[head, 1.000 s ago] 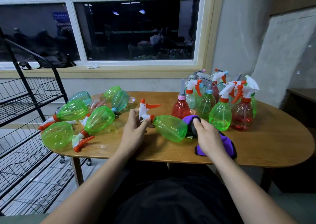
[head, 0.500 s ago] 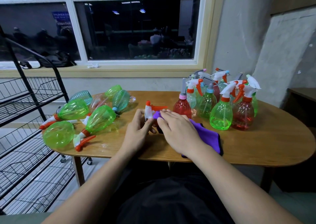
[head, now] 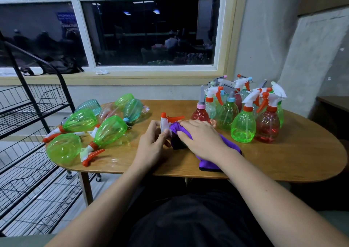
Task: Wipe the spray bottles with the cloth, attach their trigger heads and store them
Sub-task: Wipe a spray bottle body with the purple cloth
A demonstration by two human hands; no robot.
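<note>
Centre frame, the left hand (head: 153, 143) has its grip pinched on the trigger head (head: 164, 121). From there the bottle's long axis runs rightward along the table (head: 283, 161), its body hidden under the cloth (head: 229, 148). The right hand (head: 202, 139) is nearer the body and cups the cloth round it, so wiping strokes likely follow that axis.

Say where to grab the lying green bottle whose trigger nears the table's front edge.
Take the green bottle by its narrow neck beside the orange collar, from above: it lies on its side, and its belly looks too wide.
</note>
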